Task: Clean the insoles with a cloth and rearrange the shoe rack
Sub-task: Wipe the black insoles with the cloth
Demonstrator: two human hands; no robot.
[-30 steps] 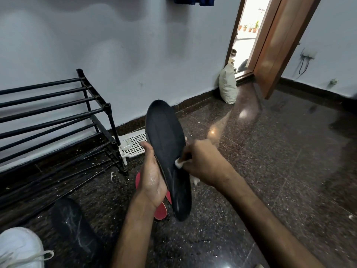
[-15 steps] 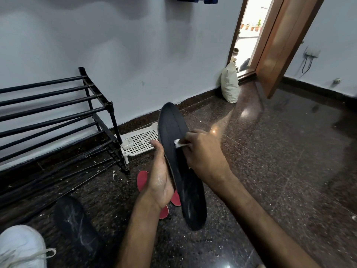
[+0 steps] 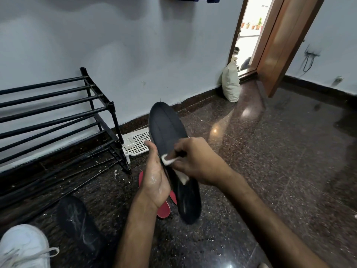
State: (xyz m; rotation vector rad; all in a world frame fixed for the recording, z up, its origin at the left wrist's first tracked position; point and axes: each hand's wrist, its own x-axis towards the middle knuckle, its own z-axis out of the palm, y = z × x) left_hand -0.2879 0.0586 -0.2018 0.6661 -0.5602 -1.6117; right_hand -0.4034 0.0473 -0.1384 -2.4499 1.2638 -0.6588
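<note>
1. A black insole [image 3: 166,128] is held tilted above the floor, toe end up. It is gripped along its left edge by the left hand [image 3: 154,180].
2. A white cloth [image 3: 167,161] is pinched in the right hand [image 3: 197,161] and pressed against the insole's middle.
3. Red insoles [image 3: 163,210] are laid on the floor directly beneath, largely hidden by the left hand and the held insole.
4. A second black insole [image 3: 79,223], streaked white, is laid near the left, just beside a white sneaker [image 3: 23,246].
5. A black shoe rack [image 3: 58,113] is stood against the wall [image 3: 135,45]. A white perforated panel [image 3: 137,142] is seen at its right foot.
6. The dark polished stone floor [image 3: 270,151] is littered with pale crumbs. A white sack [image 3: 230,82] is leaned beside the open wooden door [image 3: 284,39].
</note>
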